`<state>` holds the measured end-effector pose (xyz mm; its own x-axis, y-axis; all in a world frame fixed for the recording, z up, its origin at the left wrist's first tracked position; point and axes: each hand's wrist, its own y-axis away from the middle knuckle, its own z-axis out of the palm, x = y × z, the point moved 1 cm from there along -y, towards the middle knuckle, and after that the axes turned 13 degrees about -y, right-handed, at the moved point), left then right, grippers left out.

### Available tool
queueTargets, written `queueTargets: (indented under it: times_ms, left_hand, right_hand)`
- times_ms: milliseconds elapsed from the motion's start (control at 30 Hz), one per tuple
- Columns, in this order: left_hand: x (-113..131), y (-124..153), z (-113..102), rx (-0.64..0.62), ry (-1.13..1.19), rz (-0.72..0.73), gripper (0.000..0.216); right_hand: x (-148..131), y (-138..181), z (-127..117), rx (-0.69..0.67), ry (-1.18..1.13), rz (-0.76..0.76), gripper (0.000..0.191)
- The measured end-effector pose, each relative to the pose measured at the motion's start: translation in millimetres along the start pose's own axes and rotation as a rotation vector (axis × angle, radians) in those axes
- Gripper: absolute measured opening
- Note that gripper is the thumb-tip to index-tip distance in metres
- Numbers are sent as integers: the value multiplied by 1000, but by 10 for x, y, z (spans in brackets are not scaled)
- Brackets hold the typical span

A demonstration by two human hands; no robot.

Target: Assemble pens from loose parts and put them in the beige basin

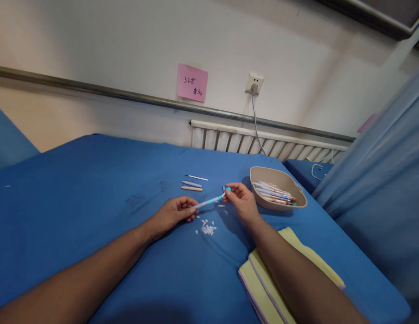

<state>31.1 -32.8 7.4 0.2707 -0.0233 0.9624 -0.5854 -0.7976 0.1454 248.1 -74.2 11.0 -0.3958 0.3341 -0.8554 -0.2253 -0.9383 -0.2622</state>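
Note:
A slim pen (209, 202) with a pale and turquoise barrel is held slantwise above the blue sheet, between both hands. My left hand (175, 211) pinches its lower left end between thumb and fingers. At the upper right end, my right hand (242, 201) grips the turquoise tip; a small darker blue bit shows by the fingertips, too small to name. Beyond the hands lie a thin refill (197, 177), a bluish pen barrel (192, 184) and a peach-coloured pen barrel (191, 188). Small white pieces (207, 228) are scattered below the pen, with a few more near the right hand.
A beige basket (293, 208) with several pens, some in clear wrapping, stands to the right. Under my right forearm is a folded yellow towel (263, 285). A metal rail (128, 93), radiator (229, 140) and plugged-in socket (254, 83) line the wall; a blue curtain (381, 180) hangs right.

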Motion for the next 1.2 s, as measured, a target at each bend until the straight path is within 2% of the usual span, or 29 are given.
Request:
queueTargets:
  times_ms: [400,600,933,1200]
  left_hand:
    - [1,4,-11,-11,-6,7,35]
    - [30,23,15,-9,5,-7,34]
    - [56,64,21,-107,-117,7,35]
    - [83,79,48,-108,-142,9,33]
  right_hand:
    - [10,0,8,54,28,-25,28]
    - [23,55,53,29,74,-25,27]
    - [38,25,28,-12,137,66,34]
    - [33,44,62,-1,142,39,34]
